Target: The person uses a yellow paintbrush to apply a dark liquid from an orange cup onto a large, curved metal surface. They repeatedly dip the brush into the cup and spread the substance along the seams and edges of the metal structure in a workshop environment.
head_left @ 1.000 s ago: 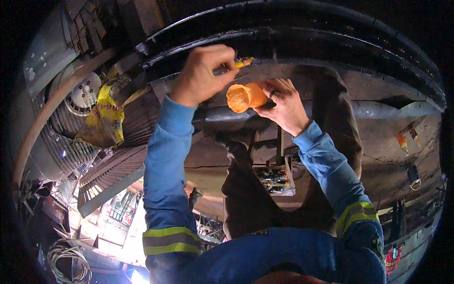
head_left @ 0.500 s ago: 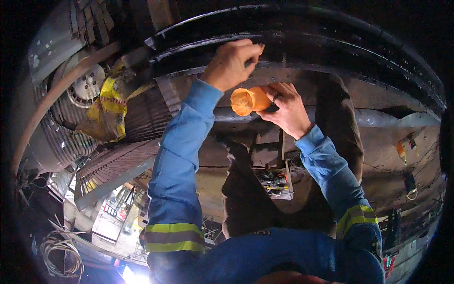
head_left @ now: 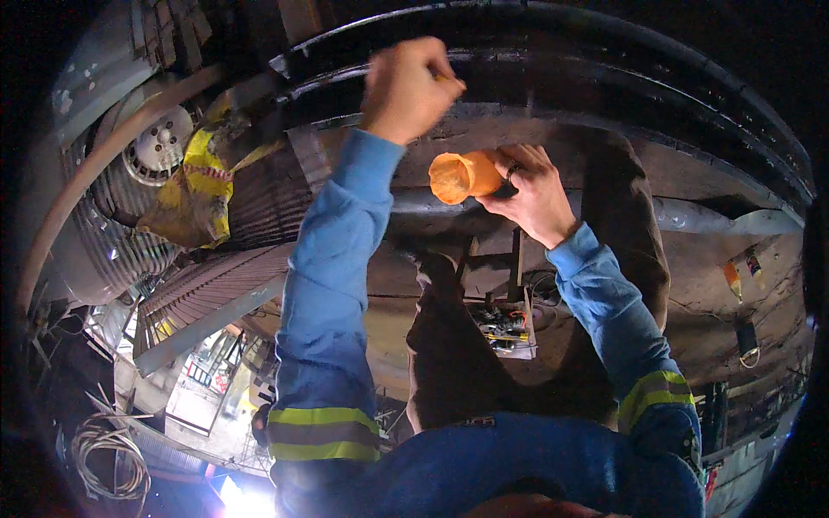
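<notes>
Left hand (head_left: pixel 406 86): raised, fist clenched on a thin yellowish tool, above the orange cup (head_left: pixel 463 176). Right hand (head_left: pixel 528 192): fingers wrapped round that smooth, tapered cup, tilted sideways.

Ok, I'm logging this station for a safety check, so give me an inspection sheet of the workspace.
Surface: dark curved metal rim ahead of the hands.
Job's things: orange cup, open mouth facing left; thin yellowish tool, tip just visible.
Clutter: yellow rag by a round fan.
Grippers: left hand fisted on the tool at the rim; right hand grips the cup.
Cables: white coil, lower left.
Surroundings: dim; ribbed metal panels.
</notes>
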The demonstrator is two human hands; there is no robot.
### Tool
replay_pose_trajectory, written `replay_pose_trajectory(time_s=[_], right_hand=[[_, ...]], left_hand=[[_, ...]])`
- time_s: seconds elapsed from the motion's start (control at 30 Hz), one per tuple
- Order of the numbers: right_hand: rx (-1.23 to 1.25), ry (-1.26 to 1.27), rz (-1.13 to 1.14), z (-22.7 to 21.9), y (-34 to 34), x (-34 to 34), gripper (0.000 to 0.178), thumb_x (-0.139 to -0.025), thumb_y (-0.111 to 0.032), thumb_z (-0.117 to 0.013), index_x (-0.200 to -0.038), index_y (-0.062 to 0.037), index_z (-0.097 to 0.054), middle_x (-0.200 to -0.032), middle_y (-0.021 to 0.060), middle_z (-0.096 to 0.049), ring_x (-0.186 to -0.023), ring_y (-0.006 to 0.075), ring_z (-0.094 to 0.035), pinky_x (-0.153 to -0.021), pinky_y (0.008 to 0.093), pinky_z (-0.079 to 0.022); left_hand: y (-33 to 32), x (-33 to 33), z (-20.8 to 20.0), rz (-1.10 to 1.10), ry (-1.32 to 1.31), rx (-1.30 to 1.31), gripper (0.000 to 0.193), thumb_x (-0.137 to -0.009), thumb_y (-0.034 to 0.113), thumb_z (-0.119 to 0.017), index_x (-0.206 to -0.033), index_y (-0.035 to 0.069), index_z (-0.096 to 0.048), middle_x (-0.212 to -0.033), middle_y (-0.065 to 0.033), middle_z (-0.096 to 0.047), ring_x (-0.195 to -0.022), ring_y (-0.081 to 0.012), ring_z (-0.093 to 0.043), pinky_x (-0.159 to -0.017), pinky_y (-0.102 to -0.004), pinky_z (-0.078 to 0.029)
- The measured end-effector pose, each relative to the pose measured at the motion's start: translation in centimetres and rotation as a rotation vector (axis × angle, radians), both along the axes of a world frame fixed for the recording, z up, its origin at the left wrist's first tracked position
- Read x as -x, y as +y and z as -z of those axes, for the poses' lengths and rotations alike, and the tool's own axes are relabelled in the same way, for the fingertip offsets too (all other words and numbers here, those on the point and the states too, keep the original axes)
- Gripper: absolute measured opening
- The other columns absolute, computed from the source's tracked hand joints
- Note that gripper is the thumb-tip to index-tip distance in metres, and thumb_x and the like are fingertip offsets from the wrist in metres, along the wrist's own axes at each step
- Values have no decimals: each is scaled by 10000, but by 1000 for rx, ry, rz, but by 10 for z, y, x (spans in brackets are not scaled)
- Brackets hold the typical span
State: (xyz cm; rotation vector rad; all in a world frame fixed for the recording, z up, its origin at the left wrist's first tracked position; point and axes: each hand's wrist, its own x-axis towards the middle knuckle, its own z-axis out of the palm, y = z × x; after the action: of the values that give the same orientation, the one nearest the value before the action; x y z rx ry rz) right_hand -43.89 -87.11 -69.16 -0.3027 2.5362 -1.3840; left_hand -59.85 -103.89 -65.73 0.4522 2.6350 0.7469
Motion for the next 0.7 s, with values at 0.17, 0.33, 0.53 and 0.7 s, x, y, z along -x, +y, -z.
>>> replay_pose_trajectory(time_s=[0.17, 0.33, 0.53, 0.7], right_hand=[[9, -17, -3, 2, -1, -1, 566, -581, -168, -848, -1097, -50, -645, -1064, 110, -623, -947, 295, -595, -860, 393, -484], [4, 32, 3, 2, -7, 0, 510, -642, -241, -804, -1087, -54, -638, -1054, 72, -604, -964, 269, -570, -844, 389, -448], [11, -1, -10, 0, -10, -3, 540, -596, -170, -852, -1082, -49, -649, -1074, 101, -630, -957, 296, -597, -869, 388, -486], [-15, -34, -8, 2, -12, -5, 500, -608, -188, -848, -1052, -55, -660, -1057, 106, -644, -963, 312, -605, -858, 401, -497]], left_hand=[[-6, 11, -8, -218, -359, -340, 132, -771, 17, -741, -746, -4, -614, -698, -91, -666, -625, -135, -656, -560, -254, -528], [-36, -13, -2, -308, -191, -63, 145, -771, 48, -738, -728, -10, -612, -661, -90, -657, -600, -124, -641, -550, -266, -518], [-52, -45, -33, -386, 201, 10, 106, -746, 35, -723, -746, 12, -619, -679, -71, -640, -692, -116, -633, -649, -298, -495], [-70, -35, -20, -80, -42, -92, 160, -676, 73, -747, -806, 45, -657, -778, -133, -651, -728, -223, -658, -647, -321, -498]])
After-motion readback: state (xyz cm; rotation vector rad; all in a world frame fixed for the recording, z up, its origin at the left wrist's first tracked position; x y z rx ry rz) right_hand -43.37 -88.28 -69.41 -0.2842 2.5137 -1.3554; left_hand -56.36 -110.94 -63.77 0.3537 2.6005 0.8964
